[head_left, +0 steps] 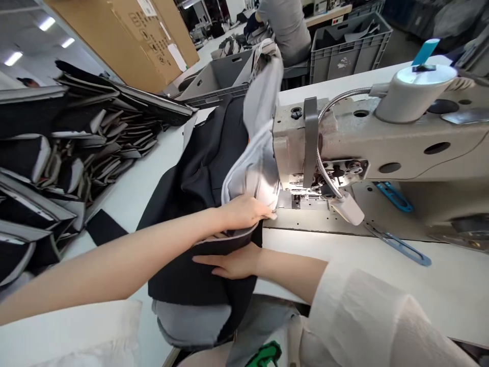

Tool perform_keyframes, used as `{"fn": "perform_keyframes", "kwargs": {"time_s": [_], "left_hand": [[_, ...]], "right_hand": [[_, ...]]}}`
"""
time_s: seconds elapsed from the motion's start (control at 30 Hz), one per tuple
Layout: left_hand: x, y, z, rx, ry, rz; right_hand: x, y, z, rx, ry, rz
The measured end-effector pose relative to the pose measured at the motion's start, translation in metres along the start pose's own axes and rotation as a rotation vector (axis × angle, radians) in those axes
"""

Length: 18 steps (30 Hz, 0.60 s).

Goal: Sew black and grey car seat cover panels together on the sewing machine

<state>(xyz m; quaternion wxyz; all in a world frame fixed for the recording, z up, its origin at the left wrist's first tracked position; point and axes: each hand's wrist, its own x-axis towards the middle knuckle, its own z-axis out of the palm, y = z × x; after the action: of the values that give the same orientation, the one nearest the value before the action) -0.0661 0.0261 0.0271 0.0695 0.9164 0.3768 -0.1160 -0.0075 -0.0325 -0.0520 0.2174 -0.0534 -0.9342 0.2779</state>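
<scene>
A large piece of black fabric with a light grey backing [198, 183] drapes over the table beside the sewing machine [328, 137] and hangs past the front edge. Its grey side is folded up near the needle area. With fingers closed, my left hand [246, 211] pinches the edge of this fabric just left of the presser foot. My right hand [239, 262] lies lower on the black face, below the fold, its index finger stretched out and other fingers partly hidden. A metal hose lamp [346, 208] lights the stitching area.
Stacks of black and grey cut pieces [76, 148] fill the left side. Behind stand a cardboard box [133, 41], a grey crate [217, 76] and another grey crate [347, 51] near a seated person [288, 30]. Blue thread snips [407, 250] lie right of the machine bed.
</scene>
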Motion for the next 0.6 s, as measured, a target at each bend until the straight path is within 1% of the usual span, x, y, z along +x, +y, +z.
{"fn": "perform_keyframes", "kwargs": {"time_s": [0.07,0.17,0.27,0.37,0.43,0.5,0.57,0.6], "left_hand": [[-0.016,0.004,0.013,-0.028,-0.042,-0.042],[-0.037,0.013,0.023,0.071,-0.009,-0.073],[-0.056,0.017,0.021,0.153,0.101,-0.074],[-0.075,0.008,0.012,0.281,0.272,-0.054],[-0.087,-0.002,0.005,0.378,0.372,-0.094],[-0.098,-0.010,0.001,0.452,0.441,-0.179],[-0.108,-0.012,0.007,0.476,0.468,-0.252],[-0.113,-0.010,0.015,0.472,0.467,-0.276]], "right_hand": [[-0.018,0.008,0.004,-0.163,-0.061,0.100],[-0.034,0.019,0.003,-0.264,-0.044,0.251],[-0.040,0.023,-0.004,-0.298,-0.006,0.306],[-0.045,0.027,-0.014,-0.333,0.043,0.328],[-0.049,0.032,-0.021,-0.363,0.077,0.382],[-0.054,0.037,-0.028,-0.391,0.096,0.450],[-0.060,0.041,-0.035,-0.380,0.126,0.481],[-0.063,0.041,-0.038,-0.347,0.167,0.497]]}}
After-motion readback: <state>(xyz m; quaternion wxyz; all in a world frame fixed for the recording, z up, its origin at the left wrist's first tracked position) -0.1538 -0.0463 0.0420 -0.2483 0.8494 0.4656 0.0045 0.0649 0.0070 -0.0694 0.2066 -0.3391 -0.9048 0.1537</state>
